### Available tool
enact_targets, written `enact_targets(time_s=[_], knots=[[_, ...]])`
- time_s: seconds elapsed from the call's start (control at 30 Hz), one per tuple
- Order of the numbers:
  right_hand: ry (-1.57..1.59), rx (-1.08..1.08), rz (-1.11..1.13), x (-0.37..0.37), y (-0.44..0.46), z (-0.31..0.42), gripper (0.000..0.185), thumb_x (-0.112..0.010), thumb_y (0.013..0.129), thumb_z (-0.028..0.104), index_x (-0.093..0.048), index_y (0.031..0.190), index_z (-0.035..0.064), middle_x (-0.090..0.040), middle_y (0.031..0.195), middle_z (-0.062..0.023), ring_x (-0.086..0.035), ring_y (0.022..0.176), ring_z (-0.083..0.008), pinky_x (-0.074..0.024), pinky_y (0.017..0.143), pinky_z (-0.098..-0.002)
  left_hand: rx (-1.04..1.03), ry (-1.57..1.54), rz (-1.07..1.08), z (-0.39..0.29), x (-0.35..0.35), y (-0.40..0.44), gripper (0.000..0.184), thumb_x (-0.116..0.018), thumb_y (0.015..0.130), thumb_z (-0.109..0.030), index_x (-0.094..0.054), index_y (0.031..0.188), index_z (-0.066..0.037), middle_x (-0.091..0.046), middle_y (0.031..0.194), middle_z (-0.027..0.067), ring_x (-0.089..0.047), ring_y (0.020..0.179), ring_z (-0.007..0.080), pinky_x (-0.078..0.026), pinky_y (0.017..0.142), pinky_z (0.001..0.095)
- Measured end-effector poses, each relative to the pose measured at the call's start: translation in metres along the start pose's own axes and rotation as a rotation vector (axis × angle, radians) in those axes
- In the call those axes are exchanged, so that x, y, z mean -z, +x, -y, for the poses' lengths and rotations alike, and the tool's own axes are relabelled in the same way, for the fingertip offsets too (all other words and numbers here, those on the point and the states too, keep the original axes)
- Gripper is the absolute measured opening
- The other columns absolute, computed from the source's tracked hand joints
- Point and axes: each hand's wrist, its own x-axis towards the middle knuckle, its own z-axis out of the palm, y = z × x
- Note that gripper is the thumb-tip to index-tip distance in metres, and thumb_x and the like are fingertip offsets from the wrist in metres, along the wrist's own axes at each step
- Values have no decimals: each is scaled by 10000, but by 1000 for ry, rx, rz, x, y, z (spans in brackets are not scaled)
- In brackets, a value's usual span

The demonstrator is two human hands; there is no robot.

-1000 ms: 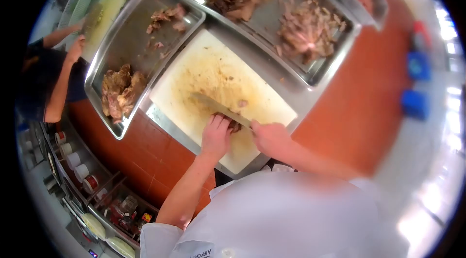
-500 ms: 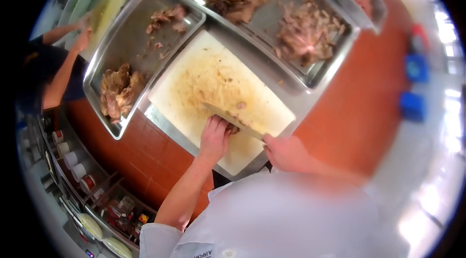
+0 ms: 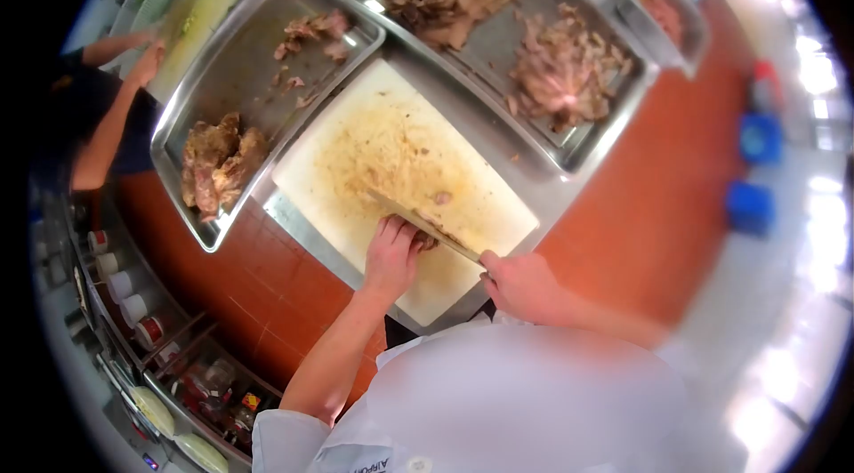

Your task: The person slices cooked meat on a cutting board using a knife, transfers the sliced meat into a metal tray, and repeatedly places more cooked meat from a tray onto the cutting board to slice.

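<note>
My right hand [image 3: 514,284] is closed around the handle of a long kitchen knife [image 3: 429,228], whose blade slants up and left across the cutting board [image 3: 356,131]. Against the near side of the blade, my left hand [image 3: 391,251] presses down with curled fingers on a small brown piece of cooked meat [image 3: 425,242], mostly hidden under the fingers. One small slice of meat [image 3: 442,198] lies just beyond the blade. The white board is stained with brown juice and crumbs.
To the left, a metal tray [image 3: 267,55] holds large meat chunks [image 3: 222,162] and scraps. Behind the board, another tray [image 3: 498,82] carries two heaps of sliced meat. A smaller metal pan [image 3: 689,37] stands at the far right. A co-worker's hands [image 3: 147,60] are at another board.
The knife blade has tilted slightly, showing its narrow edge more, and my right hand has shifted a little. My left hand stays on the meat. The whole view has turned slightly.
</note>
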Motion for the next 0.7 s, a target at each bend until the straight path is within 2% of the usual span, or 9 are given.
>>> enact_targets(time_s=[0.07, 0.13, 0.23, 0.33, 0.43, 0.53, 0.63, 0.7], knots=[[-13, -22, 26, 0, 6, -1, 200, -585, 951, 164, -582, 1085, 16, -689, 716, -183, -679, 654, -417, -536, 603, -512, 21, -25, 8, -1, -2, 1, 368, -689, 792, 44, -654, 1154, -11, -629, 1183, 199, -593, 1092, 437, -519, 932, 494], [-69, 56, -43, -34, 50, -10, 191, -576, 940, 148, -584, 1070, 8, -690, 713, -182, -683, 659, -417, -539, 603, -513, 59, -26, 59, 4, -4, -5, 345, -685, 790, 47, -660, 1129, -8, -628, 1171, 200, -594, 1086, 438, -518, 929, 495], [-41, 91, -149, -36, 84, 3, 189, -583, 942, 161, -586, 1057, 10, -691, 717, -181, -683, 661, -419, -532, 596, -523, 38, -19, 33, -2, -2, 0, 326, -694, 785, 62, -657, 1104, 5, -629, 1152, 201, -598, 1066, 431, -513, 905, 485], [55, 73, -184, -21, 70, -7, 191, -626, 969, 210, -576, 1022, 33, -672, 700, -182, -675, 675, -424, -519, 617, -533, 22, -25, -5, -4, -1, 3, 312, -688, 789, 51, -657, 1097, 5, -624, 1138, 201, -596, 1068, 436, -514, 912, 491], [26, 53, -106, -4, 31, -2, 189, -622, 975, 204, -575, 1024, 27, -674, 708, -189, -676, 687, -434, -517, 633, -549, 2, -25, -25, 1, -5, -3, 312, -684, 793, 42, -655, 1101, 4, -620, 1134, 201, -590, 1074, 443, -513, 922, 501], [-3, 7, 32, 10, 0, 3, 155, -589, 951, 167, -578, 1022, 30, -682, 692, -182, -683, 648, -419, -521, 583, -536, -26, -21, -46, 3, -5, -1, 321, -685, 794, 38, -650, 1111, 3, -620, 1138, 202, -585, 1076, 445, -509, 929, 508], [-38, 59, -57, -15, 25, -3, 149, -580, 960, 163, -581, 1030, 32, -685, 697, -182, -684, 646, -417, -523, 581, -533, 26, -29, 15, 5, -1, -2, 322, -690, 789, 41, -652, 1106, 3, -624, 1147, 201, -588, 1079, 440, -512, 929, 503], [-46, 50, -84, -37, 62, 3, 184, -617, 956, 173, -593, 1069, 31, -677, 701, -200, -677, 668, -426, -526, 620, -537, 64, -46, 47, 3, -1, -8, 321, -694, 783, 47, -656, 1099, 3, -627, 1150, 197, -593, 1079, 434, -518, 924, 494]])
